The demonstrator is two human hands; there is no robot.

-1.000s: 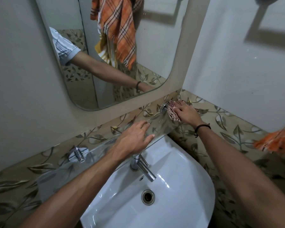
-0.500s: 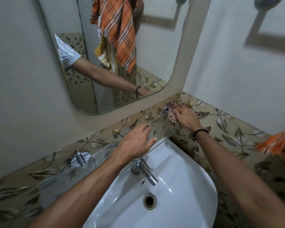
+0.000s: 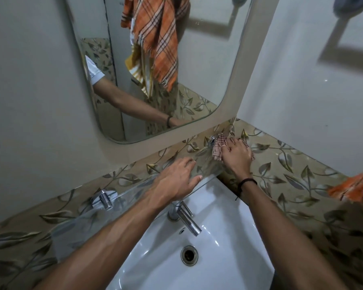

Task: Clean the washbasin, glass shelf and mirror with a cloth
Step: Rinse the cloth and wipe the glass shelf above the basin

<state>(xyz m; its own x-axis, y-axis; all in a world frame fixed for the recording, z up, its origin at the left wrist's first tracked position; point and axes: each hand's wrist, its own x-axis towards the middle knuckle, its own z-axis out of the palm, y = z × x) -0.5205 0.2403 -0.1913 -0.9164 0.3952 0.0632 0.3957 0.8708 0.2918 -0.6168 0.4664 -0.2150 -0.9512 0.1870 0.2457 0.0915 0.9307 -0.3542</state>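
Both forearms are bare. A thin black cord bracelet circles the right wrist, one loose end dangling. Reflected in the mirror, a short, pale striped sleeve shows.

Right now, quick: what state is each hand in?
Left hand: open, fingers flat on the glass shelf.
Right hand: closed on the cloth, pressing it onto the shelf's right end.

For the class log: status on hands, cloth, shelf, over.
Left hand flat on glass shelf. Right hand holds cloth against right bracket. Tap below, not obstructing.
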